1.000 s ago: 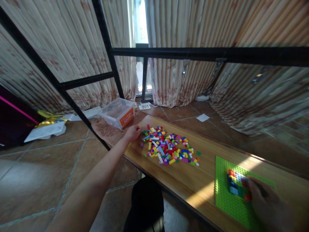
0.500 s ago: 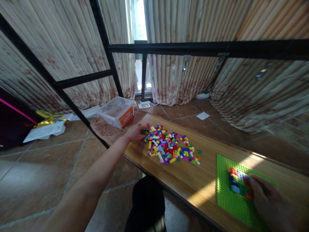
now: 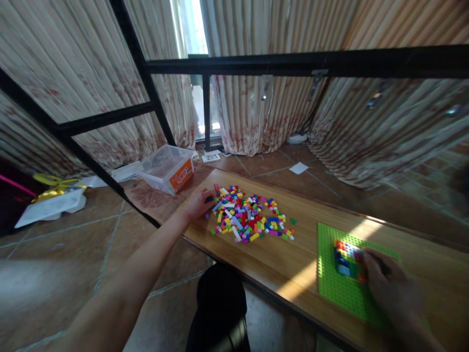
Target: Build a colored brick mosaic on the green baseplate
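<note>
Well, my left hand [image 3: 198,204] rested at the near end of the wooden tabletop [image 3: 271,261], fingers curled with a narrow, dark gap behind the thumb, and I could not tell whether a piece was pinched there. Just to the right of those fingertips spread the loose toy bricks [image 3: 244,215], a heap of red, yellow, white, blue, purple and green, while one small purple brick [image 3: 207,215] sat just below the hand. Well to the right, past the heap, my right hand [image 3: 392,278] was over the green studded baseplate [image 3: 330,291], blurred, its fingers bent at the right edge of the assembled brick block [image 3: 346,258]; whether they gripped it, I could not make out. That block, red and yellow at its far corner, lay on the baseplate immediately left of the fingertips. Beyond my left hand stood the clear plastic tub [image 3: 161,165], its orange label [image 3: 182,176] facing the heap's side.
</note>
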`<state>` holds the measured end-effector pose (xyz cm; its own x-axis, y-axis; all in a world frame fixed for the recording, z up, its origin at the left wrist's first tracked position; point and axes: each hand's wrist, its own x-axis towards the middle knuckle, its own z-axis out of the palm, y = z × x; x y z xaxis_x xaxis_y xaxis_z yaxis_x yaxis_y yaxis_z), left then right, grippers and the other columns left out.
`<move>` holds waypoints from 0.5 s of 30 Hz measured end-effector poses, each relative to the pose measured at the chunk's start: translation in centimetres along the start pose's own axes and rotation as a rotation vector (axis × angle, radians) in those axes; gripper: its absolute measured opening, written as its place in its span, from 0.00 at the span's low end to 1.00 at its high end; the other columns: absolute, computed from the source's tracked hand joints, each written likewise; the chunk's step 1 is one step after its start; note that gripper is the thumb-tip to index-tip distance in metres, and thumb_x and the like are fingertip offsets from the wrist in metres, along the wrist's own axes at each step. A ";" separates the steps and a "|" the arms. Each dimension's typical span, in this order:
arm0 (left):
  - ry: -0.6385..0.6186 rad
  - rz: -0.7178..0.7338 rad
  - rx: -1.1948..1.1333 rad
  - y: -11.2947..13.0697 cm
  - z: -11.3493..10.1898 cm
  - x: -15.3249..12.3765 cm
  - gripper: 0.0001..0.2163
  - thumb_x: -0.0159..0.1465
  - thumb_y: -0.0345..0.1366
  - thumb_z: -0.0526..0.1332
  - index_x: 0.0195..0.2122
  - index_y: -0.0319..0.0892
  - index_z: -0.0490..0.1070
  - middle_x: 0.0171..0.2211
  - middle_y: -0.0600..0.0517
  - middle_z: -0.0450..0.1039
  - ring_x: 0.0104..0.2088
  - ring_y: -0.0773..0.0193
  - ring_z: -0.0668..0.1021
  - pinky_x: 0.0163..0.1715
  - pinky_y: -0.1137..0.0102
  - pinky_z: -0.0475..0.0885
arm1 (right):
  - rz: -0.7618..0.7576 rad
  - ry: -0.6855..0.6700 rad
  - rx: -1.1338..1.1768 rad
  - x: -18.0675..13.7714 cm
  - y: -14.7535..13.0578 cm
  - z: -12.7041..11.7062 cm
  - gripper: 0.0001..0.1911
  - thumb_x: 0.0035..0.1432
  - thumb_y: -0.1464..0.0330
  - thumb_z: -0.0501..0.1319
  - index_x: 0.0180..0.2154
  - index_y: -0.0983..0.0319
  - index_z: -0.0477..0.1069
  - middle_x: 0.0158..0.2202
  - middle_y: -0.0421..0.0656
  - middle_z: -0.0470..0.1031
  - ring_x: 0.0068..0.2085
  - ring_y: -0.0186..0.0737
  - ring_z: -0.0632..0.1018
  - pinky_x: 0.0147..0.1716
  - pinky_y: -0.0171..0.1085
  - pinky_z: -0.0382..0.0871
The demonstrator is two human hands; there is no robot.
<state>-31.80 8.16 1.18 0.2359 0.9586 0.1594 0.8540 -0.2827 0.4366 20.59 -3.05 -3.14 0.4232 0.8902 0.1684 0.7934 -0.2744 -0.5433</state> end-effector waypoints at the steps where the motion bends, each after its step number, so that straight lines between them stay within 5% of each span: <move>1: 0.009 -0.006 -0.007 0.1 0.0 -0.1 0.10 0.62 0.42 0.59 0.35 0.42 0.73 0.35 0.49 0.71 0.35 0.60 0.74 0.36 0.68 0.67 | -0.002 0.001 0.002 0.0 -0.1 0.0 0.20 0.54 0.52 0.53 0.41 0.54 0.74 0.45 0.49 0.78 0.43 0.55 0.78 0.38 0.48 0.69; 10: 0.252 -0.234 -0.160 1.2 0.6 -0.8 0.08 0.57 0.39 0.62 0.27 0.42 0.65 0.28 0.51 0.67 0.33 0.59 0.71 0.36 0.67 0.67 | -0.078 0.058 0.082 -0.3 -1.0 0.0 0.22 0.55 0.53 0.53 0.40 0.61 0.75 0.41 0.50 0.78 0.40 0.52 0.77 0.40 0.46 0.70; 15: 0.449 -0.414 -0.421 3.4 0.0 -0.8 0.12 0.63 0.45 0.55 0.29 0.42 0.63 0.24 0.54 0.64 0.25 0.65 0.68 0.24 0.73 0.63 | -0.124 0.070 0.141 -0.3 -0.9 0.1 0.21 0.56 0.53 0.53 0.39 0.61 0.75 0.39 0.49 0.78 0.38 0.48 0.77 0.38 0.44 0.70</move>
<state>-29.11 6.43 2.52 -0.3562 0.9091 0.2161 0.5609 0.0231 0.8276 19.68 -3.04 -2.78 0.3588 0.8854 0.2954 0.7746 -0.1059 -0.6235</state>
